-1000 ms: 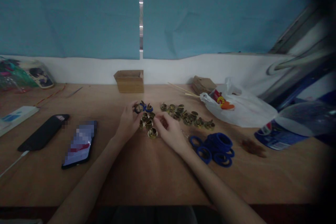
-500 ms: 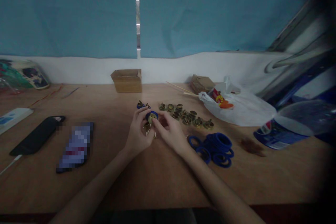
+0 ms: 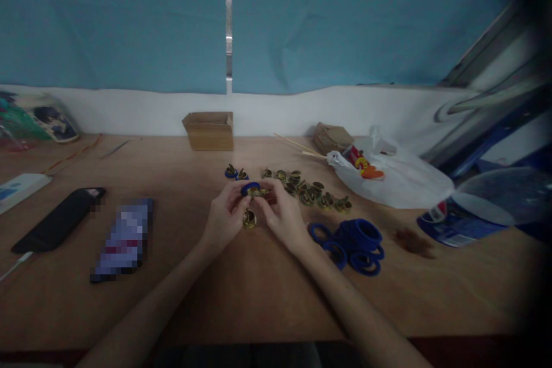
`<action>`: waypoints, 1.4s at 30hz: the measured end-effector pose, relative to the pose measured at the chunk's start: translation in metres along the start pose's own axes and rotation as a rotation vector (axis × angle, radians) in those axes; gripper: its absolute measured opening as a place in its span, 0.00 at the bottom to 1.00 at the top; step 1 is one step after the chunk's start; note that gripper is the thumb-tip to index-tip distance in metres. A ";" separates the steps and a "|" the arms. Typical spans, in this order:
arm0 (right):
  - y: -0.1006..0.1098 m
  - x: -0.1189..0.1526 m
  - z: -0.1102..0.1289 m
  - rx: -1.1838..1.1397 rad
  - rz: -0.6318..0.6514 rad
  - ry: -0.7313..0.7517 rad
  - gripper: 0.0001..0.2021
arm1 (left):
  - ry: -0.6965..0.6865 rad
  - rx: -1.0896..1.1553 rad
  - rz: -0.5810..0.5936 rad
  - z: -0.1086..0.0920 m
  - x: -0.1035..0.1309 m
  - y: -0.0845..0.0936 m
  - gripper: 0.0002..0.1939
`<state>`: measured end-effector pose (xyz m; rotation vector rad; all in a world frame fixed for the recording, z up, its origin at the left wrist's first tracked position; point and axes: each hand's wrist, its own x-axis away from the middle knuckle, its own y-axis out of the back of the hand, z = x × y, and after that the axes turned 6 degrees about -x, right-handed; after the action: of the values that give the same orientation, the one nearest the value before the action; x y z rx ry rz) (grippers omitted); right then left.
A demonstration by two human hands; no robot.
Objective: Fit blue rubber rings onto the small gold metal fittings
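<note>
Between my left hand [image 3: 226,214] and my right hand [image 3: 280,213], a brass piece with a blue ring [image 3: 250,188] is gripped by the fingertips of both. Just below the fingers a loose brass piece [image 3: 249,219] rests on the table. Two brass pieces with blue rings [image 3: 231,171] sit behind my left hand. Several brass pieces [image 3: 307,196] without blue rings lie in a group behind and right of my right hand. A pile of blue rings [image 3: 357,234] is on the table to the right of my right wrist.
A small cardboard box [image 3: 211,131] stands at the back. On the right are a white plastic bag [image 3: 401,178], a crumpled brown package [image 3: 332,137] and a blue-and-clear plastic tub [image 3: 468,218]. A black phone [image 3: 60,221] and a pixelated item [image 3: 124,240] lie left.
The held piece has tilted, so its blue ring faces up more. My fingers have shifted around it, and the loose brass piece below them shows more fully.
</note>
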<state>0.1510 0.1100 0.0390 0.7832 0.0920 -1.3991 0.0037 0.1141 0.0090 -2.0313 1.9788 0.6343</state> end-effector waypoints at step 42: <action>-0.013 0.000 -0.011 -0.348 -0.129 -0.236 0.09 | 0.159 0.191 0.094 -0.011 -0.001 0.002 0.19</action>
<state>0.1435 0.1159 0.0252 0.3259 0.1993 -1.5350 0.0038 0.1103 0.0190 -1.9371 2.1420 0.2954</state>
